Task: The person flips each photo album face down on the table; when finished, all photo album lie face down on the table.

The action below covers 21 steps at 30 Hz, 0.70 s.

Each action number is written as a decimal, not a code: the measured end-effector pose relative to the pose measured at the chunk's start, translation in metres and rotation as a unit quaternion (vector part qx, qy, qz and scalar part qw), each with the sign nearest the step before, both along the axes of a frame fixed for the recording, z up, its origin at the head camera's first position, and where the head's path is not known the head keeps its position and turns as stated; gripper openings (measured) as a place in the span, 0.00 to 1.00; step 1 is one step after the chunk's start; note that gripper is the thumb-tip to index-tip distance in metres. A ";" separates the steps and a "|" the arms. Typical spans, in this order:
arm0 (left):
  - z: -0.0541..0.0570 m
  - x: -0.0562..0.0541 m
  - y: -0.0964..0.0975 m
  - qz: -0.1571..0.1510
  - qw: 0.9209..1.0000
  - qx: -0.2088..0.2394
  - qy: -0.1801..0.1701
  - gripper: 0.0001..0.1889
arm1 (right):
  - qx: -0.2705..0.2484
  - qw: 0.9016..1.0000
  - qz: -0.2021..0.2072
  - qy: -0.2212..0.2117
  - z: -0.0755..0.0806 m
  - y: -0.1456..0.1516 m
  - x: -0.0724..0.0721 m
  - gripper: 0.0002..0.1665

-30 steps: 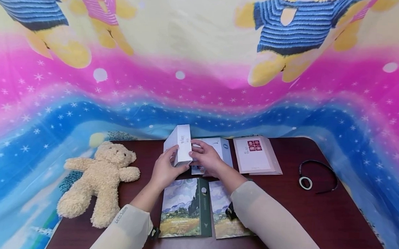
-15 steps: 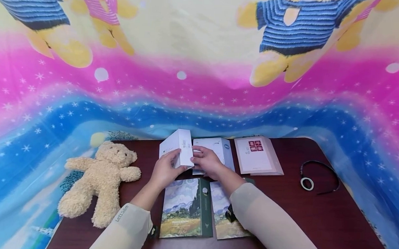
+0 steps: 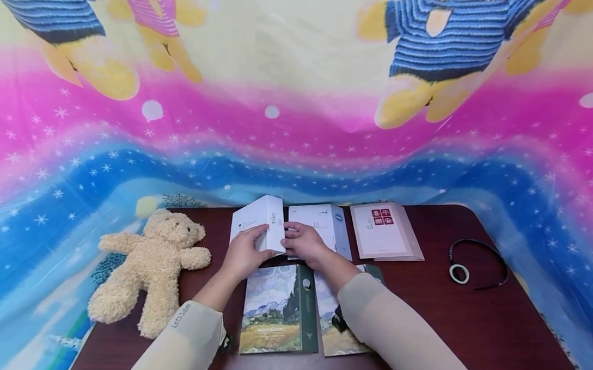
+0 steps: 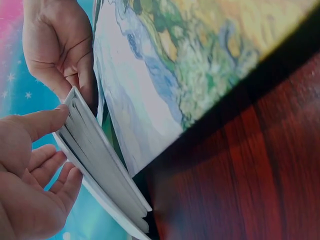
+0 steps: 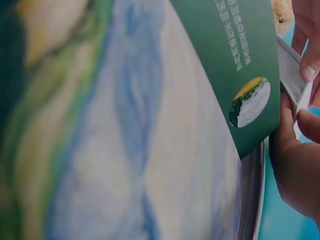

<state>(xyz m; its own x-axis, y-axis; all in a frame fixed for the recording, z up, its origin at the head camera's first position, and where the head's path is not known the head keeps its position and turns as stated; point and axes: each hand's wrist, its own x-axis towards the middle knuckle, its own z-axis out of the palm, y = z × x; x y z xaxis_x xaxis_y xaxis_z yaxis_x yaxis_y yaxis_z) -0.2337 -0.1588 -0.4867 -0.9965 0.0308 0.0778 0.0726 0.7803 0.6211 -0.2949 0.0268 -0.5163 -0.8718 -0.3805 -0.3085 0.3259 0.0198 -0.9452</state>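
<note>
Both hands hold a white hardcover album [image 3: 275, 225] at the back of the table, tilted with its spine raised toward the right. My left hand [image 3: 245, 253] grips its near end, the thumb by the spine and the fingers along the cover. In the left wrist view, its page edges [image 4: 107, 162] show between the covers, and the left thumb presses near the spine corner. My right hand [image 3: 306, 244] pinches the spine side from the right, as the right wrist view also shows. Part of that grip is hidden.
Right of the held album lie a white album with a blue spine [image 3: 343, 230] and one with red characters [image 3: 385, 237]. Nearer are two landscape-covered photo albums [image 3: 272, 315]. A teddy bear [image 3: 151, 261] lies left, a dark cord with a pale ring [image 3: 459, 274] right.
The held white album has come down and slightly left, its cover leaning flatter. Both hands have kept their hold, and more of the blue-spined album behind shows.
</note>
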 end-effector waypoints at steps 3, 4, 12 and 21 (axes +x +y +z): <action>-0.001 -0.001 -0.002 -0.003 1.000 -0.005 -0.003 0.37 | 0.009 1.000 0.000 -0.006 -0.002 -0.002 -0.001 0.37; -0.001 -0.002 -0.002 -0.003 1.000 -0.007 -0.003 0.37 | 0.011 1.000 0.002 -0.008 -0.003 -0.002 -0.001 0.37; -0.001 -0.003 -0.006 -0.012 1.000 -0.022 -0.015 0.38 | 0.040 0.999 0.028 -0.011 -0.002 -0.006 0.002 0.40; -0.005 -0.006 -0.011 -0.011 0.999 -0.040 -0.030 0.38 | 0.060 0.996 0.059 0.006 -0.002 -0.010 0.005 0.41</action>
